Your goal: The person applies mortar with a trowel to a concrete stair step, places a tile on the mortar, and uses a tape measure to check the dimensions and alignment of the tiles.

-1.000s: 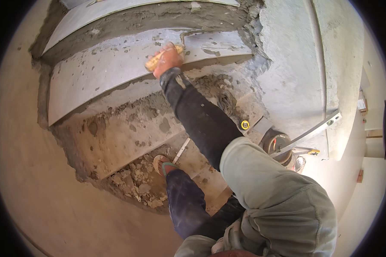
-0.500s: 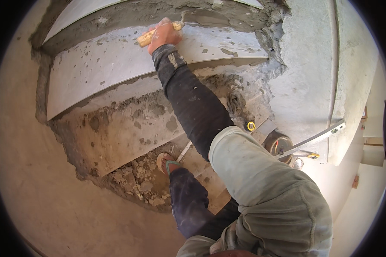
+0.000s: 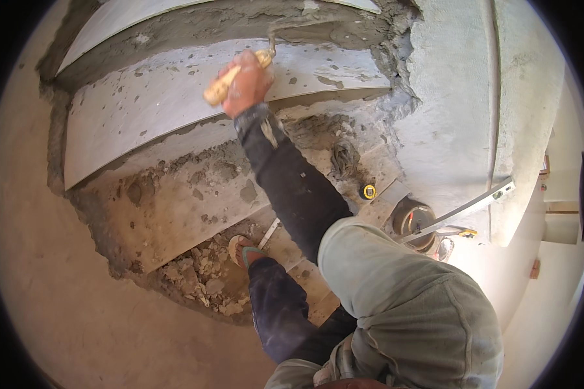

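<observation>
My right hand (image 3: 245,81) is wrapped round the wooden handle of a trowel (image 3: 217,93), its outline slightly blurred. The trowel's bent metal neck rises past my fingers, and its blade lies against wet grey mortar (image 3: 204,32) on the riser behind the step. Beneath my hand stretches a pale tile tread (image 3: 146,97), spotted with mortar splashes. My left hand is out of the picture.
Below the tread, a lower step (image 3: 194,214) carries mortar crumbs, with broken rubble (image 3: 204,275) beside my sandalled foot (image 3: 241,249). To the right are a yellow tape measure (image 3: 368,192), a bucket (image 3: 412,220) and a spirit level (image 3: 464,211) lying across it.
My right hand has drawn the trowel down and back toward me, its handle now tilted more steeply. The whole view has shifted slightly.
</observation>
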A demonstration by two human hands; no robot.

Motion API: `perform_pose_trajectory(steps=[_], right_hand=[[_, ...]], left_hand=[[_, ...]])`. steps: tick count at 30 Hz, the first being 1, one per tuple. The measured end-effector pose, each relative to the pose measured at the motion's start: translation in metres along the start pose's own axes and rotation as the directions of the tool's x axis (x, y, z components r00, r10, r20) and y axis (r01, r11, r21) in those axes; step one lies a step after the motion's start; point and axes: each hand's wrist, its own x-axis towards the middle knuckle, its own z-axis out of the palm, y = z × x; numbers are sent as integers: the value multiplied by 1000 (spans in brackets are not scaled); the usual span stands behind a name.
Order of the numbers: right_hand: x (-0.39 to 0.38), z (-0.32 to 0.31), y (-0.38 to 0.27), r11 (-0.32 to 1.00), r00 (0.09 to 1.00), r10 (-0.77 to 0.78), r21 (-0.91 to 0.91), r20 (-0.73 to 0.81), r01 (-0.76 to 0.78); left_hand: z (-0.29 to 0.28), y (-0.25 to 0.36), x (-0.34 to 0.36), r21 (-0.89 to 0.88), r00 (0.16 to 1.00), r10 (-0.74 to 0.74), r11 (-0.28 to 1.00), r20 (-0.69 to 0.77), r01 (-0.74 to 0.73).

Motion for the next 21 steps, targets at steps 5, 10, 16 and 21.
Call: perform_pose_trajectory(steps=[5,10,16,21], right_hand=[[-59,-79,-45,979,896,121,-202,426,-37],[-91,-188,-152,898,872,130,-429,472,99],[-133,-267,-254,68,951,-76,-950,299,304],[-109,-250,-294,-172,950,20,-935,312,310]], left_hand=[[21,-6,-5,-140,979,-9,990,-204,-20],[2,10,4,3,999,-31,1000,-29,31],[0,13,5,196,999,-33,980,-8,34],[-6,29,14,176,996,-31,984,88,15]])
